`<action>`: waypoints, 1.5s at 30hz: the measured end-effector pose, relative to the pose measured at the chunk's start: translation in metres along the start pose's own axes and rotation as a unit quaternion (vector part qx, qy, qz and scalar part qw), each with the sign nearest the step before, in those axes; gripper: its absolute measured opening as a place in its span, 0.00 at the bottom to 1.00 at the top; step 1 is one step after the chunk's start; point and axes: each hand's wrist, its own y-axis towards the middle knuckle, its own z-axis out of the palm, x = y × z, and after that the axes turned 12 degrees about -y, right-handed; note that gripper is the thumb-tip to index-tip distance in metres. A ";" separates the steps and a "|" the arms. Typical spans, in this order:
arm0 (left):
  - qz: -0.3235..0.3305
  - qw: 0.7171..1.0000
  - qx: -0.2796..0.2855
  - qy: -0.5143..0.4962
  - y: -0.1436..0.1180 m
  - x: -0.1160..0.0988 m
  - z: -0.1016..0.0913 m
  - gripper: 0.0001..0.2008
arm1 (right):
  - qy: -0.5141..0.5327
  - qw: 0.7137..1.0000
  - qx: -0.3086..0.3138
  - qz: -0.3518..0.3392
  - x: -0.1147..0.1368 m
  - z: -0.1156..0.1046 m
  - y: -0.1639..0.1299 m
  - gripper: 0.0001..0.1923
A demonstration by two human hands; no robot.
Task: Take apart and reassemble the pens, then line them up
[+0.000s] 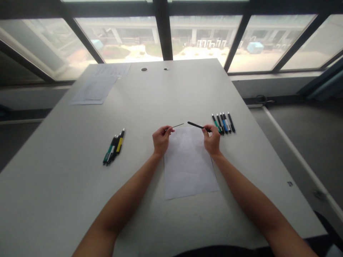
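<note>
My left hand (160, 141) pinches a thin dark pen refill (178, 125), its slim end pointing right. In my right hand (212, 141) is a black pen barrel (195, 124), held between thumb and fingers and pointing left. A small gap separates the refill's tip from the barrel's end. Both are held above the far edge of a white paper sheet (189, 167), which lies on the table between my forearms. Just beyond my right hand lies a row of several pens (224, 123). To the left of my left hand is a bunch of several more pens (114, 147).
The white table (160, 92) reaches to the windows. Printed papers (93, 89) lie at its far left. Two round holes, one of them a cable hole (144, 69), are near the far edge. A small dark mark (289, 184) shows near the right edge.
</note>
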 end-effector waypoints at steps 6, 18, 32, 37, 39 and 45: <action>0.051 0.994 0.053 0.085 0.006 -0.003 -0.008 0.10 | -0.013 1.000 -0.004 -0.021 -0.003 -0.002 0.003 0.04; 0.069 0.972 0.194 0.110 0.001 -0.010 -0.004 0.10 | -0.003 0.991 0.098 -0.095 0.010 -0.008 0.001 0.04; -0.011 0.975 0.222 0.012 0.001 -0.011 -0.006 0.15 | -0.026 0.979 0.132 -0.154 0.013 -0.007 -0.002 0.04; -0.057 0.974 0.199 -0.095 0.000 -0.016 -0.002 0.15 | -0.030 0.977 0.130 -0.167 0.015 -0.005 -0.005 0.03; -0.069 0.974 0.181 -0.118 0.000 -0.014 -0.001 0.16 | -0.027 0.978 0.126 -0.167 0.015 -0.005 -0.006 0.03; -0.102 0.977 0.096 -0.161 0.001 0.001 -0.004 0.17 | -0.013 0.980 0.116 -0.163 0.016 -0.005 -0.006 0.03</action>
